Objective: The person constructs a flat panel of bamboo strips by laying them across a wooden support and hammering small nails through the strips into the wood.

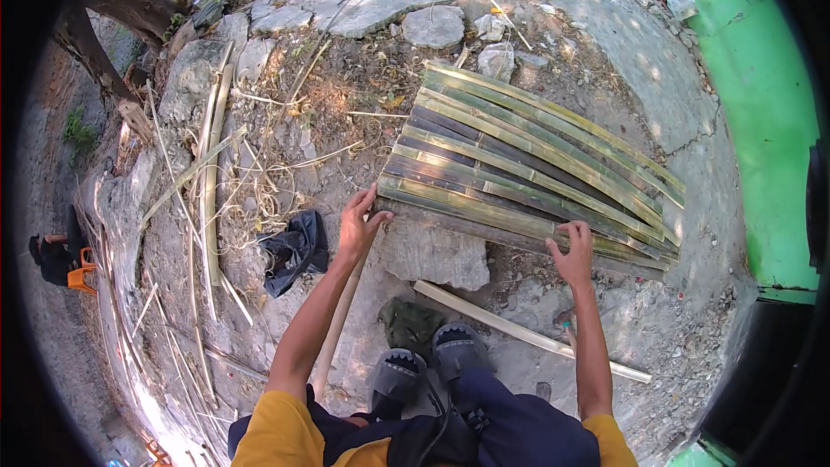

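Split bamboo slats (510, 158) lie side by side, green and yellow, over darker boards; they fan slightly and their right ends are uneven. My left hand (353, 227) is at the near left corner of this panel, thumb and forefinger apart, fingertips at the end of the nearest slats. Along the near edge, toward the right, my right hand (572, 252) has its thumb and fingers spread, fingertips touching the outer slat. A pale pole (340, 322) runs down beside my left forearm, partly hidden by it. Close to my right forearm lies a hammer-like tool (565, 322), mostly covered.
Beneath the panel's near edge is a flat stone slab (437, 257). A loose bamboo strip (519, 327) crosses in front of my sandals (399, 374). Left are a black plastic bag (296, 251) and long bamboo strips (212, 182). A green wall (761, 104) borders the right.
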Available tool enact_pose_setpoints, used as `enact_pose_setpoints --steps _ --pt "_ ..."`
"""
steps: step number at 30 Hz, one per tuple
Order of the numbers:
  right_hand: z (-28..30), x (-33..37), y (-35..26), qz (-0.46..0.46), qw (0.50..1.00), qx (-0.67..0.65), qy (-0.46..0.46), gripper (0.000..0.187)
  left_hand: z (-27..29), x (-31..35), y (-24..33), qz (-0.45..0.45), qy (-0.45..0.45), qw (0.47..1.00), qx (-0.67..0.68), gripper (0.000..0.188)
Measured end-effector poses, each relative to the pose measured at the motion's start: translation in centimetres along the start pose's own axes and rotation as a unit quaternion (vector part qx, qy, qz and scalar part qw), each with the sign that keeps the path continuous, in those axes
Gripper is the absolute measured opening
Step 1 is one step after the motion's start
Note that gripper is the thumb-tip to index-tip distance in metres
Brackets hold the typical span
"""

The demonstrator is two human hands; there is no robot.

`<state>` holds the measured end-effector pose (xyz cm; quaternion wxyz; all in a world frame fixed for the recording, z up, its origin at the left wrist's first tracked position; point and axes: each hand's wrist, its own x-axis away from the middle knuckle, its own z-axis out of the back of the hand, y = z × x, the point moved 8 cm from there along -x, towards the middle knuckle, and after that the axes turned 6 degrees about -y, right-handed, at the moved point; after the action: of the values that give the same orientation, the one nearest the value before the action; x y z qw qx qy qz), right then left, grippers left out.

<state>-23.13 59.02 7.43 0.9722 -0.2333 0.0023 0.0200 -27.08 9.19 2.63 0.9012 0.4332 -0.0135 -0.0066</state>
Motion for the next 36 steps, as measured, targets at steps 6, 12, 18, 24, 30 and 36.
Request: enact_pose_setpoints --steps 6,12,18,24,30,36 --pt "0.8 1.2 -0.3 0.069 0.996 -0.029 -0.058 0.045 -1.0 -0.2 0.3 0.025 -0.005 0.999 0.044 0.077" --pt "-0.5 1.3 -0.5 0.046 0.997 -0.006 -0.062 0.060 -0.4 0.1 0.0 -0.042 0.033 0.999 -0.005 0.073" --pt "-0.5 1.4 -0.2 0.035 0.998 -0.004 -0.061 0.058 -1.0 -0.2 -0.2 0.013 0.007 1.000 0.024 0.073" --pt "1.3 -1.4 -0.8 0.056 0.995 0.068 -0.054 0.107 -0.7 0.0 0.4 -0.066 0.039 0.997 -0.009 0.073" --pt "-2.4 -2.2 0.0 0.032 0.980 0.134 -0.144 0.136 -1.7 0.4 -1.5 0.026 0.011 0.996 0.080 0.074" --pt "-1.8 -1.7 0.9 0.028 0.984 0.110 -0.138 0.130 -2.0 0.5 -0.5 0.065 0.006 0.993 0.096 0.075"
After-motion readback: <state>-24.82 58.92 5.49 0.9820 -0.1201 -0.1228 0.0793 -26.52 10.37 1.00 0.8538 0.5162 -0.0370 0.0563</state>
